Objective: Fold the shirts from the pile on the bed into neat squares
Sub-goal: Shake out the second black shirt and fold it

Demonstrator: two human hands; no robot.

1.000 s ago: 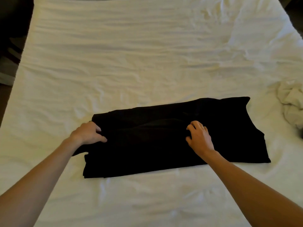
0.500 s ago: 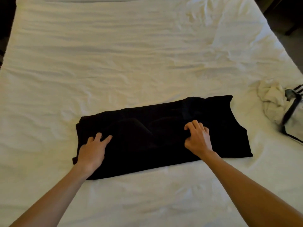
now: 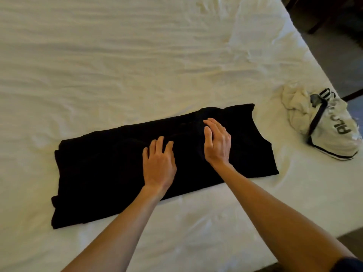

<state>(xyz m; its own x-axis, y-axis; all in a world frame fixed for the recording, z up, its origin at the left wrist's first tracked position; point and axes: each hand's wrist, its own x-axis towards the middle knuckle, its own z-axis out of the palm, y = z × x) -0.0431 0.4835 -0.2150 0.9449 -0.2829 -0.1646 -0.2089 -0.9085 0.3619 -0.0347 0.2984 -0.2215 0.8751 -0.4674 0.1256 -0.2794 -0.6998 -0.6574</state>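
Note:
A black shirt lies folded into a long band across the white bed, its ends pointing left and right. My left hand lies flat on the middle of the band with straight, spread fingers. My right hand rests on the shirt just to the right of it, fingers straight and together. Neither hand grips the cloth. A pile of crumpled shirts, cream and white with black trim and lettering, sits near the bed's right edge.
The bed's right edge runs diagonally at the upper right, with dark floor beyond it. The sheet is wrinkled, most heavily toward the upper right. The bed's near right corner shows at the lower right.
My left hand slid from the shirt's left end to its middle, beside my right hand. My right hand's curled fingers straightened. The view shifted right, showing more of the pile.

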